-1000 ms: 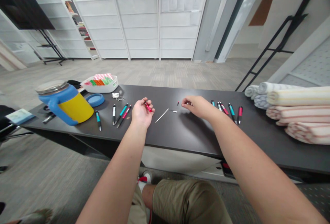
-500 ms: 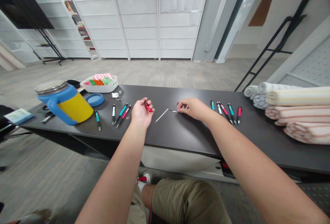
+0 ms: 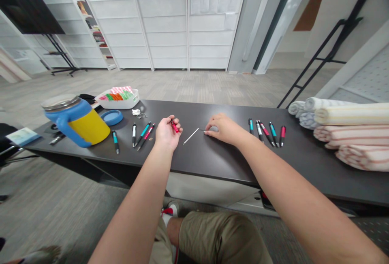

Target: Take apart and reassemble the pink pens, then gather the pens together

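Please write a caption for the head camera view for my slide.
Left hand holds a slim red pen barrel; right hand rests beside a thin white pen refill.

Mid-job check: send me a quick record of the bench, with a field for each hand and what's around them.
Left hand: holds a red pen barrel
Right hand: fingers down beside a thin metal piece
Between hands: thin white rod
Surface: dark tabletop
Nearby: pens, more pens

Red pen barrel (image 3: 174, 126) held in left hand (image 3: 165, 133); thin white ink refill (image 3: 191, 136) lying flat, diagonal.
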Demonstrator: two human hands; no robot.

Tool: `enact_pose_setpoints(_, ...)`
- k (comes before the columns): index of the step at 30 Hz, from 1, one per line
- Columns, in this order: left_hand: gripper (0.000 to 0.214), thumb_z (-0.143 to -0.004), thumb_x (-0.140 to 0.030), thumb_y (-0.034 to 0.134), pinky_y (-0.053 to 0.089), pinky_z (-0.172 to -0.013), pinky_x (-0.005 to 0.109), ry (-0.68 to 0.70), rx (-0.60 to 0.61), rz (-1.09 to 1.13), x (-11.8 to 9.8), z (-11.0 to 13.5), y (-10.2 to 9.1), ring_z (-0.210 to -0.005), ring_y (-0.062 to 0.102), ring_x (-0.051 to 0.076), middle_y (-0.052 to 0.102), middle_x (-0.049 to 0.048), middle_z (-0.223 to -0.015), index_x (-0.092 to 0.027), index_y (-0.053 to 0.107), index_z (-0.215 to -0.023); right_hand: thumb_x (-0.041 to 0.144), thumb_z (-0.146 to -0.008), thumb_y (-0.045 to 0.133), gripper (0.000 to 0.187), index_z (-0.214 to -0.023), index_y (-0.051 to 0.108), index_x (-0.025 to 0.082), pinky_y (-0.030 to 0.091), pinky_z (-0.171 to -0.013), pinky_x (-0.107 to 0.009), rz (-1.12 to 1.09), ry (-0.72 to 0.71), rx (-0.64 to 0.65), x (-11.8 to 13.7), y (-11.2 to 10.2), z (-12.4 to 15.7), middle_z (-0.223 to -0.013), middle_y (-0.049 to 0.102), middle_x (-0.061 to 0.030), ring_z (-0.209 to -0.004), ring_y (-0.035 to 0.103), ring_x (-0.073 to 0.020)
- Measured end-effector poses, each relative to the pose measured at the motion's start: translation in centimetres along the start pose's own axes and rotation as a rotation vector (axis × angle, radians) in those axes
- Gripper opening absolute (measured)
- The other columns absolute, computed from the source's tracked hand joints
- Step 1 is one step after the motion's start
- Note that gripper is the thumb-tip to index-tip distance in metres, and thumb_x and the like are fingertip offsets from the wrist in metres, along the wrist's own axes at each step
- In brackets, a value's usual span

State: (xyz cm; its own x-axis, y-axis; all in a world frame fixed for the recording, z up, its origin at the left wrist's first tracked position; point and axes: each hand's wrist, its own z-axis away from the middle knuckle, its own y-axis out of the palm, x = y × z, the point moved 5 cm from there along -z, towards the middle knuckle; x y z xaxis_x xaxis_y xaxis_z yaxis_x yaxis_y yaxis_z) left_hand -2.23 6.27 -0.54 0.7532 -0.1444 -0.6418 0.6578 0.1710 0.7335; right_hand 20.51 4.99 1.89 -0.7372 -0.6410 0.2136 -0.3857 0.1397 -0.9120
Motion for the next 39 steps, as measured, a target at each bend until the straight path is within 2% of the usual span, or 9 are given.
enact_pose_setpoints(8, 0.011, -0.086, -0.015, 0.045, 0.037, -0.053, 0.027, 0.011, -0.012, 0.002, -0.1, 0.0, 0.0, -0.047, 0.043, 0.011, 0.051, -0.0033, -0.065, -0.019, 0.054, -0.091, 0.029, -0.093, 0.074, 0.01, -0.089, 0.08, 0.022, 0.045, -0.096, -0.038, -0.014, -0.059, 0.073, 0.2, 0.6, -0.1, -0.091, 0.079, -0.0054, -0.093, 0.068, -0.0235)
enact_pose_setpoints(17, 0.01, -0.086, -0.016, 0.045, 0.035, -0.052, 0.027, 0.038, -0.021, 0.002, -0.2, 0.1, 0.1, -0.047, 0.041, 0.011, 0.048, -0.0038, -0.064, -0.019, 0.054, -0.088, 0.03, -0.095, 0.073, 0.013, -0.092, 0.082, 0.022, 0.044, -0.096, -0.039, 0.022, -0.098, 0.114, 0.9, 0.6, -0.6, -0.099, 0.079, -0.0068, -0.096, 0.067, -0.0238)
enact_pose_setpoints(23, 0.008, -0.085, -0.016, 0.047, 0.035, -0.052, 0.027, 0.046, 0.007, -0.007, -0.3, 0.2, 0.3, -0.047, 0.037, 0.011, 0.043, -0.005, -0.061, -0.02, 0.054, -0.088, 0.028, -0.091, 0.075, 0.008, -0.091, 0.08, 0.022, 0.048, -0.086, -0.034, -0.041, -0.027, 0.095, 1.2, 0.1, -0.2, -0.091, 0.079, -0.0052, -0.093, 0.067, -0.0238)
enact_pose_setpoints(25, 0.008, -0.084, -0.017, 0.048, 0.035, -0.052, 0.027, 0.047, 0.015, -0.009, -0.3, 0.2, 0.3, -0.047, 0.038, 0.011, 0.043, -0.005, -0.061, -0.02, 0.054, -0.088, 0.029, -0.093, 0.073, 0.009, -0.096, 0.08, 0.023, 0.048, -0.083, -0.032, -0.093, 0.023, 0.019, 1.1, -0.9, -0.1, -0.092, 0.079, -0.0041, -0.091, 0.067, -0.022)
enact_pose_setpoints(28, 0.007, -0.083, -0.017, 0.049, 0.035, -0.052, 0.026, 0.048, 0.023, -0.01, -0.2, 0.1, 0.3, -0.047, 0.038, 0.011, 0.043, -0.0049, -0.062, -0.02, 0.054, -0.088, 0.029, -0.098, 0.067, 0.021, -0.115, 0.078, 0.024, 0.048, -0.081, -0.031, -0.12, 0.077, -0.127, 0.6, -2.5, 0.1, -0.099, 0.079, -0.0049, -0.088, 0.066, -0.02)
enact_pose_setpoints(30, 0.007, -0.083, -0.017, 0.049, 0.035, -0.052, 0.027, 0.05, 0.027, -0.009, -0.2, 0.1, 0.3, -0.047, 0.038, 0.011, 0.043, -0.0049, -0.062, -0.02, 0.055, -0.088, 0.028, -0.1, 0.062, 0.026, -0.12, 0.077, 0.023, 0.048, -0.081, -0.032, -0.116, 0.08, -0.164, 0.4, -3.1, 0.2, -0.105, 0.079, -0.0063, -0.088, 0.066, -0.0195)
enact_pose_setpoints(33, 0.008, -0.084, -0.017, 0.049, 0.035, -0.052, 0.027, 0.048, 0.028, -0.004, -0.2, 0.1, 0.2, -0.047, 0.038, 0.011, 0.043, -0.0051, -0.062, -0.02, 0.055, -0.088, 0.031, -0.1, 0.06, 0.022, -0.111, 0.078, 0.023, 0.048, -0.078, -0.031, -0.134, 0.148, -0.135, -0.3, -3.3, 0.5, -0.102, 0.079, -0.0054, -0.083, 0.066, -0.0185)
enact_pose_setpoints(36, 0.007, -0.084, -0.017, 0.05, 0.035, -0.052, 0.027, 0.04, 0.029, 0.005, -0.2, 0.2, 0.2, -0.047, 0.038, 0.011, 0.043, -0.005, -0.063, -0.02, 0.055, -0.087, 0.035, -0.097, 0.065, 0.019, -0.105, 0.078, 0.024, 0.048, -0.074, -0.029, -0.184, 0.266, -0.092, -1.1, -3.3, 0.9, -0.095, 0.079, -0.003, -0.078, 0.066, -0.0171)
enact_pose_setpoints(39, 0.006, -0.084, -0.017, 0.05, 0.035, -0.052, 0.027, 0.039, 0.033, 0.008, -0.2, 0.2, 0.2, -0.047, 0.038, 0.011, 0.043, -0.0048, -0.063, -0.02, 0.055, -0.087, 0.036, -0.094, 0.069, 0.016, -0.1, 0.079, 0.025, 0.048, -0.074, -0.029, -0.206, 0.32, -0.055, -1.6, -3.1, 1.1, -0.093, 0.08, -0.0017, -0.078, 0.067, -0.0171)
